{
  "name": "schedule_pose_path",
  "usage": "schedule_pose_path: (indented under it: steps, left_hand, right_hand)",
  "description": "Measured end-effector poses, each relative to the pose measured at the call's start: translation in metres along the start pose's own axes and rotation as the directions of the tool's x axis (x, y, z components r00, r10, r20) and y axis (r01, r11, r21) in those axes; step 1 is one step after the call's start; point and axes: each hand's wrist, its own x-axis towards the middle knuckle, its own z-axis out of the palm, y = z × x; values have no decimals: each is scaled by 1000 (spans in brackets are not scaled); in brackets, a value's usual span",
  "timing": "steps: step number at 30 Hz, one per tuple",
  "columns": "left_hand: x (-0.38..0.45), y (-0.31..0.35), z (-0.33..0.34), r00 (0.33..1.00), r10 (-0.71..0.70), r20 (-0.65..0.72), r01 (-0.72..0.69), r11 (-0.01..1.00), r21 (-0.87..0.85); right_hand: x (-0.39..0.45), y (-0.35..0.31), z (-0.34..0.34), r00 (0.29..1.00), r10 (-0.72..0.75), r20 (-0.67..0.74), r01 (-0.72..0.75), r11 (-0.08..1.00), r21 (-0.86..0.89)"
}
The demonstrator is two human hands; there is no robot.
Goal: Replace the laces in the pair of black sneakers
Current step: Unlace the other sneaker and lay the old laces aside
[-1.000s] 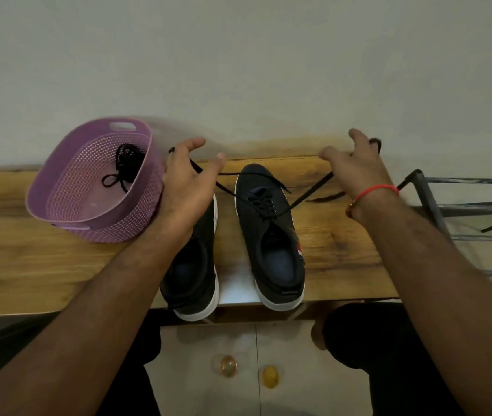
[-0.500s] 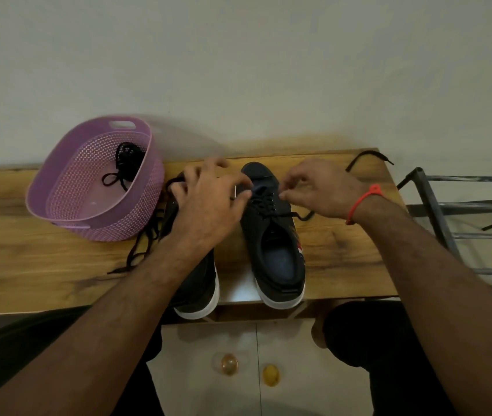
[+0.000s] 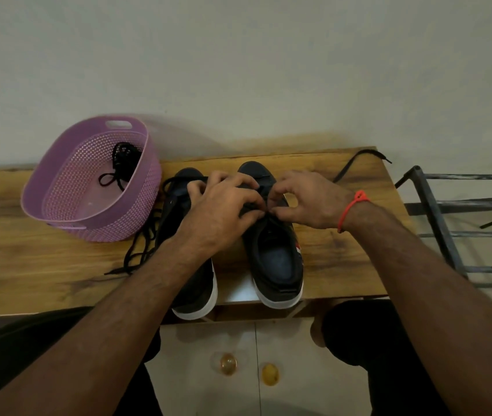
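Lace (image 3: 264,210) is pinched between both hands' fingertips, left hand (image 3: 223,211) and right hand (image 3: 308,202), over the right sneaker (image 3: 274,256) just beneath; threading judged underway, next eyelet needing a fed tip.

Both hands work a black lace (image 3: 359,163) at the right sneaker (image 3: 274,256), left hand (image 3: 223,208) and right hand (image 3: 308,199) pinching; purple basket (image 3: 58,187) at ten o'clock
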Motion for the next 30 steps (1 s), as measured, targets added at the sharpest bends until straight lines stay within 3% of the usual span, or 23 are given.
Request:
schedule_pose_path:
  steps: [6,12,17,22,25,30]
  left_hand:
    - [-2,-4,-1,990,141,-26,-138,986,91]
    - [-2,-3,6,989,126,-71,-110,973,202]
    - [-1,0,14,993,67,-95,-50,985,166]
    - [-1,-6,12,995,-88,-46,89,996,23]
    - [-1,-9,4,994,-105,5,105,990,-92]
    - [-1,-6,-3,996,-87,25,88,994,-63]
  right_hand:
    - [2,-1,5,1000,-9,13,9,1000,3]
    - [2,-4,8,1000,9,27,-9,1000,-1]
    - [-2,-7,3,999,46,29,-45,999,-23]
    - [-6,6,-5,988,146,-48,-144,988,51]
    - [-6,8,-5,993,109,-52,-102,988,117]
    - [0,-4,5,1000,-10,-1,10,994,112]
